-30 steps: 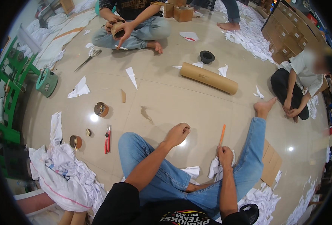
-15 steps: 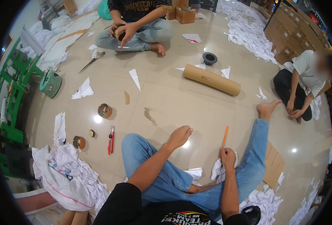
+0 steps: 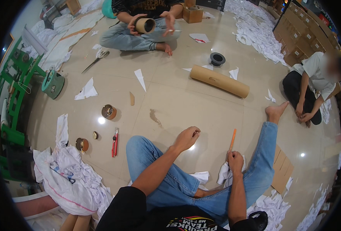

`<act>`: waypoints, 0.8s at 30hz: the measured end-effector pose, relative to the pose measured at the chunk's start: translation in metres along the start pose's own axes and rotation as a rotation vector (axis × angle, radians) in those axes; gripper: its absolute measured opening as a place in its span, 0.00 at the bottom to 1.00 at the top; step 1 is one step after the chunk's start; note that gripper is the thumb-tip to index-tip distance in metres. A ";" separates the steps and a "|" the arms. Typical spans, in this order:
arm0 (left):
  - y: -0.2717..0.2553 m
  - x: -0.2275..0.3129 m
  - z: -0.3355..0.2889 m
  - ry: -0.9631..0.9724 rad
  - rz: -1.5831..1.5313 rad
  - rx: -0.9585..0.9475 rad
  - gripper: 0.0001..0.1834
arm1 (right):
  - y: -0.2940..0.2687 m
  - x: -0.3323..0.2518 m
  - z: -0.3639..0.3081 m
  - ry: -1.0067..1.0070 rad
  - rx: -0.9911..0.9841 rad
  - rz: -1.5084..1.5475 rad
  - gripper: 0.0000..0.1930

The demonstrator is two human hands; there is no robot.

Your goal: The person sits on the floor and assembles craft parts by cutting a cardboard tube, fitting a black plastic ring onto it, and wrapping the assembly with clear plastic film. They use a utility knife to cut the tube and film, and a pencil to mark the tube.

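Note:
My left hand (image 3: pixel 187 138) hangs over the floor beyond my bent knee, its fingers curled in; whether anything is in them is hidden. In my right hand (image 3: pixel 236 161) is a thin orange stick (image 3: pixel 233 139), pinched near its lower end and pointing away from me. White cloth (image 3: pixel 224 174) lies just below and beside that hand, and another white scrap (image 3: pixel 201 177) lies between my legs. A red utility knife (image 3: pixel 115 142) rests on the floor left of my knee.
Across from me a seated person holds a short brown tube (image 3: pixel 145 25) and a thin white stick. A long cardboard tube (image 3: pixel 219 81), a dark flanged ring (image 3: pixel 217 59), scissors (image 3: pixel 96 61) and two cut-tube cups (image 3: pixel 108 112) lie around. Another person (image 3: pixel 309 92) sits at right.
My left hand's fingers have loosened a little; my right hand has hardly moved. The person across has raised the short tube, turned its opening towards the right and moved the other hand away from it.

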State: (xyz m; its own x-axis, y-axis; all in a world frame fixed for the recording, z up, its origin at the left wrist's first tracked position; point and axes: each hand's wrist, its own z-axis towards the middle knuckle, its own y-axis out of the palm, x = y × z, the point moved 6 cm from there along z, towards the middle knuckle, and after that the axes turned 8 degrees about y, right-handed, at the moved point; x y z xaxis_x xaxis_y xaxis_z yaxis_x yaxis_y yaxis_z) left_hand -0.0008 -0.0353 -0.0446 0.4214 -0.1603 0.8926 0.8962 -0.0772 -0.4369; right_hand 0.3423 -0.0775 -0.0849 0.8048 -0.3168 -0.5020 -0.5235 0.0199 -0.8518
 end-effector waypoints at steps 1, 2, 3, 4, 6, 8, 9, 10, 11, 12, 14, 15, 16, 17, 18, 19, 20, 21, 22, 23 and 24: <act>0.000 -0.001 -0.001 0.002 0.004 -0.004 0.14 | 0.000 -0.001 0.000 -0.006 0.002 0.000 0.25; 0.000 -0.002 -0.001 0.002 0.003 -0.002 0.14 | 0.000 -0.001 0.000 -0.011 0.004 0.000 0.25; 0.000 -0.001 -0.001 0.003 0.002 -0.003 0.14 | 0.000 -0.001 0.000 -0.006 0.003 0.005 0.25; 0.000 -0.001 -0.001 0.005 0.000 -0.003 0.14 | 0.000 -0.001 -0.001 0.000 0.002 0.009 0.25; 0.001 -0.001 0.000 -0.019 0.003 -0.023 0.14 | -0.001 -0.003 -0.002 0.005 0.002 0.019 0.25; 0.000 0.000 0.000 -0.029 0.012 -0.036 0.14 | -0.004 -0.007 -0.004 0.005 0.004 0.030 0.24; 0.000 0.000 0.001 -0.024 0.019 -0.038 0.14 | -0.004 -0.007 -0.004 0.012 0.000 0.032 0.25; -0.001 0.001 0.001 -0.020 0.027 -0.040 0.14 | -0.004 -0.007 -0.004 0.018 -0.004 0.034 0.25; 0.000 0.001 0.001 -0.024 0.022 -0.041 0.14 | -0.004 -0.007 -0.004 0.024 -0.008 0.036 0.25; 0.000 0.001 0.001 -0.029 0.017 -0.042 0.14 | -0.004 -0.007 -0.003 0.024 -0.005 0.027 0.25; 0.000 0.002 0.001 -0.033 0.011 -0.039 0.14 | -0.004 -0.005 -0.003 0.024 0.002 0.007 0.25; -0.001 0.003 0.000 -0.032 0.011 -0.035 0.14 | -0.005 -0.007 -0.003 0.011 0.007 0.004 0.25; -0.001 0.003 0.000 -0.031 0.011 -0.031 0.15 | -0.006 -0.008 -0.004 -0.003 0.012 0.000 0.25; -0.002 0.004 0.000 -0.038 0.009 -0.034 0.15 | -0.007 -0.009 -0.004 -0.017 0.018 -0.003 0.25; -0.002 0.004 0.000 -0.046 0.007 -0.036 0.15 | -0.008 -0.011 -0.005 -0.012 0.015 -0.002 0.24; -0.002 0.005 0.000 -0.053 0.004 -0.039 0.15 | -0.009 -0.013 -0.005 -0.007 0.013 0.000 0.24; -0.002 0.005 0.000 -0.048 0.002 -0.031 0.15 | -0.011 -0.015 -0.006 -0.003 0.011 0.001 0.24; -0.002 0.004 -0.001 -0.042 -0.001 -0.022 0.15 | -0.010 -0.015 -0.006 0.014 -0.009 -0.001 0.24; -0.002 0.002 -0.001 -0.037 -0.003 -0.013 0.15 | -0.010 -0.016 -0.006 0.031 -0.030 -0.004 0.24; -0.001 0.000 -0.002 -0.037 -0.004 -0.014 0.15 | -0.010 -0.017 -0.007 0.048 -0.051 -0.006 0.24; -0.001 0.000 -0.001 -0.037 -0.006 -0.016 0.15 | -0.010 -0.016 -0.006 0.051 -0.051 0.001 0.24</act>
State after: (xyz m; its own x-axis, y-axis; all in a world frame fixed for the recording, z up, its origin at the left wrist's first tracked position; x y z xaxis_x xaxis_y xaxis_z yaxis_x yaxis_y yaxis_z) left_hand -0.0015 -0.0364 -0.0444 0.4210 -0.1238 0.8986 0.8965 -0.0939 -0.4329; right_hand 0.3333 -0.0788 -0.0673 0.7898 -0.3645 -0.4933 -0.5387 -0.0274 -0.8421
